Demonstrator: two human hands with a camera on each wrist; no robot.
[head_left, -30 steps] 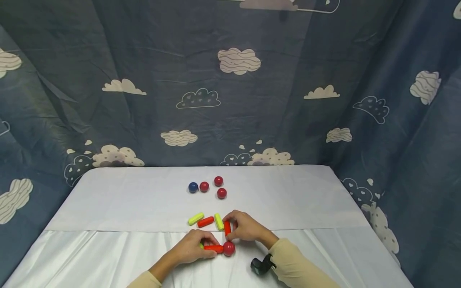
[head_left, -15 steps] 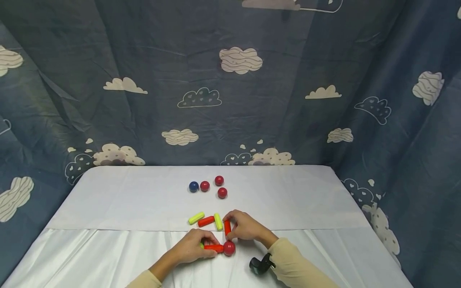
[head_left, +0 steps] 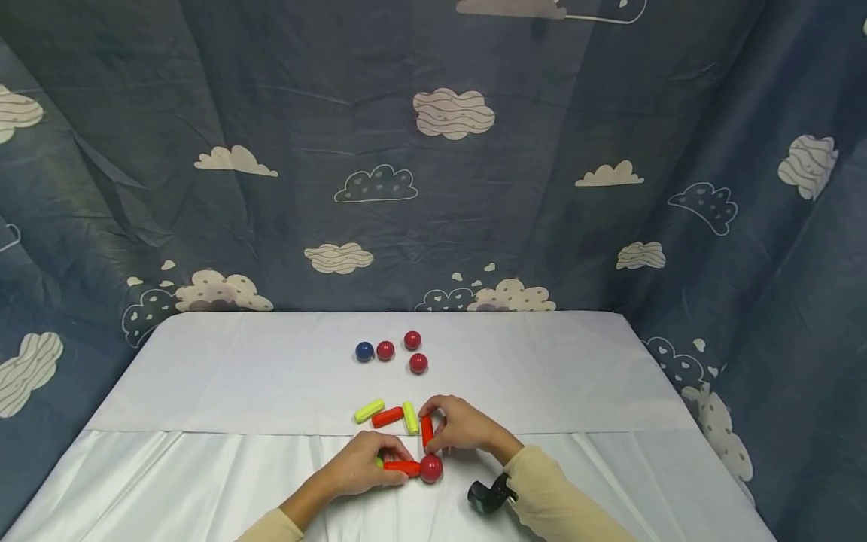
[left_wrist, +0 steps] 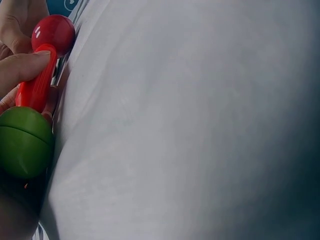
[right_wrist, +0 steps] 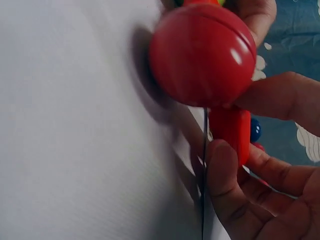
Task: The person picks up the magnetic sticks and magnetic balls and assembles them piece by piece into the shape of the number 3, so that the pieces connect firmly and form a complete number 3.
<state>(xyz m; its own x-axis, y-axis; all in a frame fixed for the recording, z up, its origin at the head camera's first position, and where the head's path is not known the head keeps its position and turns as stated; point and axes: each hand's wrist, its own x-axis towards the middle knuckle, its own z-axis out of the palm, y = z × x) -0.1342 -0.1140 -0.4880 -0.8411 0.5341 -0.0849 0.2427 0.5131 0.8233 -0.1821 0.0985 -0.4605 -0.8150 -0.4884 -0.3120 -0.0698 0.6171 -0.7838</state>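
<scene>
My left hand (head_left: pixel 362 465) pinches a red plastic rod (head_left: pixel 403 467) between thumb and fingers. One end of that rod meets a red ball (head_left: pixel 431 468); a green ball (left_wrist: pixel 26 142) sits at its other end, mostly hidden by the hand in the head view. In my right hand (head_left: pixel 466 427) is a second red rod (right_wrist: pixel 231 131), gripped by thumb and fingers. It points away from me, its near end right at the red ball. The left wrist view shows the left thumb lying along the first rod.
Beyond the hands lie two yellow-green rods (head_left: pixel 369 410) and a loose red rod (head_left: pixel 387 417). Farther back are a blue ball (head_left: pixel 364 351) and three red balls (head_left: pixel 418 363). All rest on a white-covered table (head_left: pixel 203 391), with a dark cloud-print curtain (head_left: pixel 284 226) behind.
Both hands keep their holds at nearly the same spot. The right wrist shifts very slightly left; the rods and balls stay where they were.
</scene>
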